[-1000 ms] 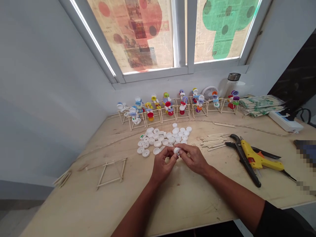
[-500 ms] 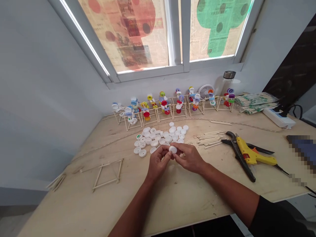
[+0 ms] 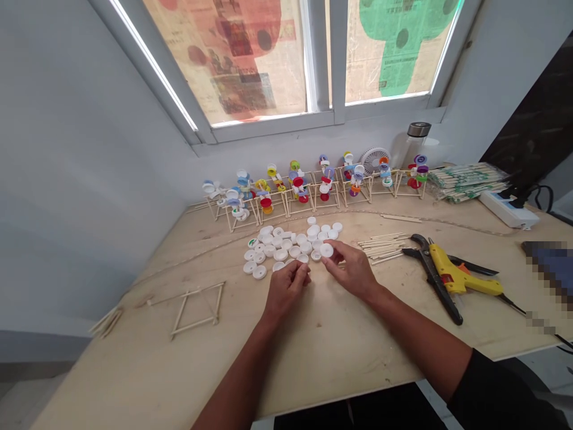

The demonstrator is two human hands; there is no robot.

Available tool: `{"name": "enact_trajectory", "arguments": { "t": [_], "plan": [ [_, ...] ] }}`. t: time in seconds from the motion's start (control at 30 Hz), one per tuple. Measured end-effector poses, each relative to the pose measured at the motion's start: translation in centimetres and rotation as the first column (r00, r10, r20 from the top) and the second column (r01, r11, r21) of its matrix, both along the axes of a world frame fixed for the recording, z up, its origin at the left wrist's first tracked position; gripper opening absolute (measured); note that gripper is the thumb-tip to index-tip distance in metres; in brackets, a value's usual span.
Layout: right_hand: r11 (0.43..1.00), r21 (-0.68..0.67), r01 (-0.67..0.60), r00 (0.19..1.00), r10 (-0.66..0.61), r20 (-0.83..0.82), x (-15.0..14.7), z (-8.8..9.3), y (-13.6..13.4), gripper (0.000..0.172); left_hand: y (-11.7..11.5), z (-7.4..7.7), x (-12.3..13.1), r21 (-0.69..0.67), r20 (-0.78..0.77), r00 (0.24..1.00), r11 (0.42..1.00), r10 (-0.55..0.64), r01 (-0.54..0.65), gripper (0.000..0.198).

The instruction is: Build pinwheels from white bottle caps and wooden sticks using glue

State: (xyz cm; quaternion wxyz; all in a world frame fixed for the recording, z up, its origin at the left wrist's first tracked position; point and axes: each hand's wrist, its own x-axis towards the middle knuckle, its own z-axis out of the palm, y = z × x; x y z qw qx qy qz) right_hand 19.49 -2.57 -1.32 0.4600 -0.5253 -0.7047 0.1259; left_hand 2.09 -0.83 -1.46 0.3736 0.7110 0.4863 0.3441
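White cap [image 3: 326,250] at right hand [image 3: 351,269]; left hand's [image 3: 286,288] palm hidden.

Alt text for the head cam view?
The left hand and right hand work over white bottle caps on a plywood table, the right holding one. Behind stand stick frames with colourful caps; a yellow glue gun and black-handled shears lie at right.

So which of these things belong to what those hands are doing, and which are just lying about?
With the hands:
- left hand
- right hand
- white cap, at the right fingertips
- loose white caps

Lying about:
- glue gun
- cutters
- loose sticks
- stick frame
- cap models
- fan
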Motion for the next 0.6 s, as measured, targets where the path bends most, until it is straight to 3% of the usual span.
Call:
{"name": "enact_trajectory", "arguments": {
  "t": [0.17,0.37,0.6],
  "plan": [
    [0.999,-0.044,0.013,0.997,-0.016,-0.073,0.3,0.0,0.4,0.027,0.3,-0.3,-0.3,0.086,-0.217,0.976,0.996,0.025,-0.006,0.029],
    [0.999,-0.041,-0.022,0.999,0.02,-0.048,0.1,0.0,0.2,0.027,0.7,-0.9,-0.5,0.139,-0.17,0.985,0.99,0.028,-0.004,0.025],
    [0.998,0.031,-0.048,0.99,0.043,0.137,0.1,0.1,-0.1,0.026,0.6,-1.1,-0.4,0.172,-0.111,0.993,0.985,0.047,-0.027,0.023]
  ]
}}
